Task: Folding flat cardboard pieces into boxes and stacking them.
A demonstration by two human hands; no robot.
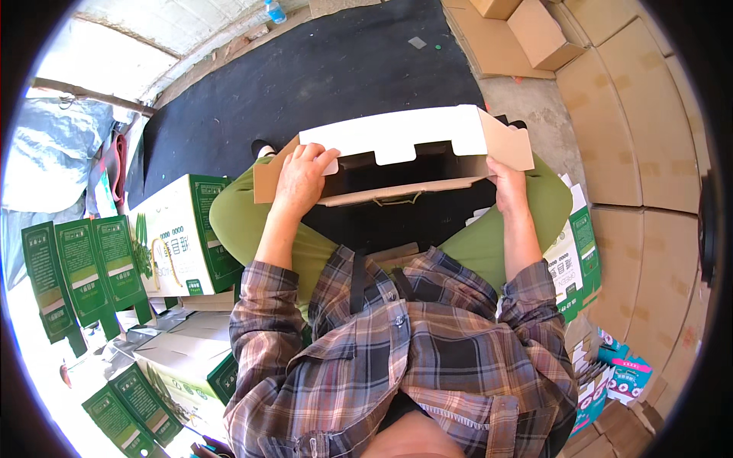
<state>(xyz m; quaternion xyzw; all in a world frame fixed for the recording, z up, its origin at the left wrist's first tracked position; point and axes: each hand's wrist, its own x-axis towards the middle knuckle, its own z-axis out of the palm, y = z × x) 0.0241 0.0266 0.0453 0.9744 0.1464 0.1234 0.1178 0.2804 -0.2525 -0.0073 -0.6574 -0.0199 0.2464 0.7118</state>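
Observation:
Between my knees an unfolded cardboard gift box (405,141) is held up by both hands. Its long notched white flap stands at the far side, and a cord handle (397,200) shows on the near wall. My left hand (301,179) is closed on the box's left end, fingers over the edge by the white flap. At the right end my right hand (506,185) pinches the brown side flap (508,145), thumb on top and the other fingers hidden beneath. Through the opening the inside looks dark.
Green-and-white cartons (172,240) stand at my left with flaps raised, and more green-and-white cartons (580,252) lie at my right. Large brown cardboard boxes (611,137) line the right side. Black matting (305,76) covers the floor ahead. Teal-and-pink packages (628,375) sit lower right.

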